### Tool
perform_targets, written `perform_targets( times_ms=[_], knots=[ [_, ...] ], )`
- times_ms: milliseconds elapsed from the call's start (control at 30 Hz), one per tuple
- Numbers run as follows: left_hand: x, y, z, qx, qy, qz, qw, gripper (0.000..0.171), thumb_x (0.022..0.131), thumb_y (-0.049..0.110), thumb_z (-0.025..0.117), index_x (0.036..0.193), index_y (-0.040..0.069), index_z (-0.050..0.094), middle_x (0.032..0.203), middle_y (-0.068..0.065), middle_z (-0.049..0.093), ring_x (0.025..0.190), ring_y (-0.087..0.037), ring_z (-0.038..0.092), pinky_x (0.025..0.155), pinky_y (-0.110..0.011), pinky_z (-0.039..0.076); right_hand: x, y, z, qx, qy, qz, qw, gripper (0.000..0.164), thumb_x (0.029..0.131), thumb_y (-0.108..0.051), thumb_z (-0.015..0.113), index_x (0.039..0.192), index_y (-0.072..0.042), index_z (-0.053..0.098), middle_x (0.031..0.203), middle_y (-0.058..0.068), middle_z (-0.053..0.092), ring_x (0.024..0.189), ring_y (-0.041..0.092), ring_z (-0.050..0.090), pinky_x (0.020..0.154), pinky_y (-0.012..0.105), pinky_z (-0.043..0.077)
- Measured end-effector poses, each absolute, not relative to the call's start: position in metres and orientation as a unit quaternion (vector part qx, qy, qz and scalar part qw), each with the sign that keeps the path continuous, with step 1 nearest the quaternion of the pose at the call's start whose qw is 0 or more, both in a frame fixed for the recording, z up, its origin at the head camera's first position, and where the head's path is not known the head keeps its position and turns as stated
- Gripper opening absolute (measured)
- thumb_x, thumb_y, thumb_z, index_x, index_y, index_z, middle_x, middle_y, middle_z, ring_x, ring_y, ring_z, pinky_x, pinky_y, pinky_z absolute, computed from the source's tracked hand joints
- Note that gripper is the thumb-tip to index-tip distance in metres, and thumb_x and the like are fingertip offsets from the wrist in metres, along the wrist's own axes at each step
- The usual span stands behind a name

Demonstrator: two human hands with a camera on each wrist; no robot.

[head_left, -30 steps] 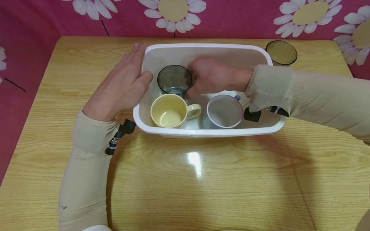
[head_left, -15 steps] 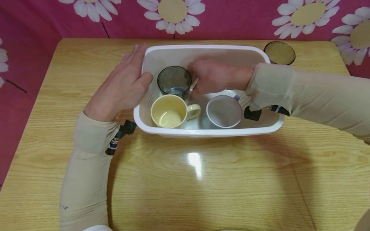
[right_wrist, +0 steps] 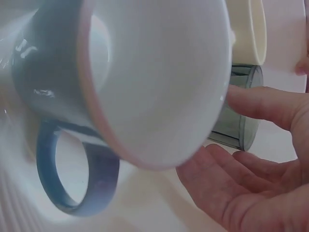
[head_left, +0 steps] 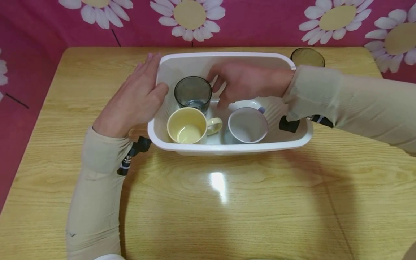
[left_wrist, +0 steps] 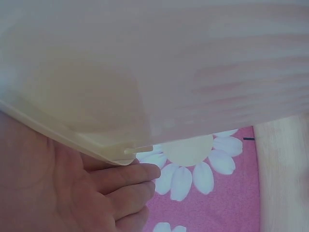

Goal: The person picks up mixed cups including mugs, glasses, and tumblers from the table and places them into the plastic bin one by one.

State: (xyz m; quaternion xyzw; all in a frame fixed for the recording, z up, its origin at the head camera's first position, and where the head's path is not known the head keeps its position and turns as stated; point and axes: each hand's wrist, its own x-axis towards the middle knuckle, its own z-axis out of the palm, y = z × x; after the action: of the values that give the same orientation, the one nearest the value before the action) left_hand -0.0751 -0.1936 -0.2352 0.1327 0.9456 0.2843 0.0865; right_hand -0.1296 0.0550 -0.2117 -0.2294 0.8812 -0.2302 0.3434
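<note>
My left hand [head_left: 133,95] rests along the left rim of a white plastic tub [head_left: 227,147], fingers straight. In the left wrist view, the fingers [left_wrist: 128,176] lie against the outside of its wall. Inside the tub, my right hand [head_left: 248,81] hovers beside a smoky grey glass [head_left: 191,92], fingers loosely spread and apart from the glass in the head view. A yellow mug [head_left: 187,126] stands in front of the glass. Nearer the tub's right end is a blue-grey mug [head_left: 248,125]; the right wrist view shows its blue handle [right_wrist: 77,169] and white inside.
An amber-brown glass vessel [head_left: 308,57] stands on the wooden table [head_left: 214,216] behind the tub's right corner, partly hidden. Behind the table hangs a pink cloth [head_left: 253,25] with white daisies.
My right hand has let go of the smoky glass and drawn back to the right, its fingers spreading. The left hand stays on the rim. The head view has shifted slightly.
</note>
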Motion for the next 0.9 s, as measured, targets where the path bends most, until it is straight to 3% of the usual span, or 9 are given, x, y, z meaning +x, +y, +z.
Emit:
perform_targets(
  times_ms=[67,300,633,900],
  knots=[
    [-0.075,-0.193,-0.235,0.130,0.945,0.286,0.088,0.068,0.103,0.026,0.032,0.166,0.006,0.014,0.176,-0.009,0.010,0.165,-0.023,0.001,0.137,-0.040,0.000,-0.128,0.056,-0.208,-0.220,0.881,-0.235,0.347,0.066,0.088,-0.010,0.077,0.146,-0.003,0.047,0.142,0.016,0.061,0.131,0.029,0.059,0.113,0.043,0.050],
    [-0.075,-0.194,-0.235,0.141,0.942,0.293,0.078,0.065,0.103,0.024,0.032,0.164,0.005,0.022,0.175,-0.011,0.013,0.165,-0.026,0.003,0.137,-0.041,0.001,-0.126,0.060,-0.194,-0.200,0.899,-0.207,0.330,0.050,0.098,-0.049,0.065,0.133,-0.016,0.056,0.133,0.004,0.066,0.106,0.026,0.066,0.092,0.035,0.054],
    [-0.076,-0.194,-0.235,0.145,0.943,0.291,0.077,0.064,0.103,0.024,0.032,0.163,0.005,0.023,0.175,-0.011,0.011,0.165,-0.027,0.004,0.137,-0.042,0.002,-0.124,0.072,-0.177,-0.211,0.901,-0.253,0.283,0.038,0.101,-0.047,0.061,0.124,-0.017,0.062,0.121,0.006,0.064,0.107,0.022,0.061,0.087,0.031,0.059],
    [-0.076,-0.194,-0.234,0.150,0.940,0.297,0.073,0.060,0.102,0.023,0.033,0.159,0.004,0.030,0.175,-0.012,0.016,0.165,-0.028,0.005,0.137,-0.043,0.003,-0.122,0.084,-0.166,-0.188,0.910,-0.273,0.250,0.039,0.101,-0.048,0.061,0.129,-0.022,0.062,0.128,0.003,0.065,0.113,0.023,0.063,0.097,0.037,0.058]
  ],
)
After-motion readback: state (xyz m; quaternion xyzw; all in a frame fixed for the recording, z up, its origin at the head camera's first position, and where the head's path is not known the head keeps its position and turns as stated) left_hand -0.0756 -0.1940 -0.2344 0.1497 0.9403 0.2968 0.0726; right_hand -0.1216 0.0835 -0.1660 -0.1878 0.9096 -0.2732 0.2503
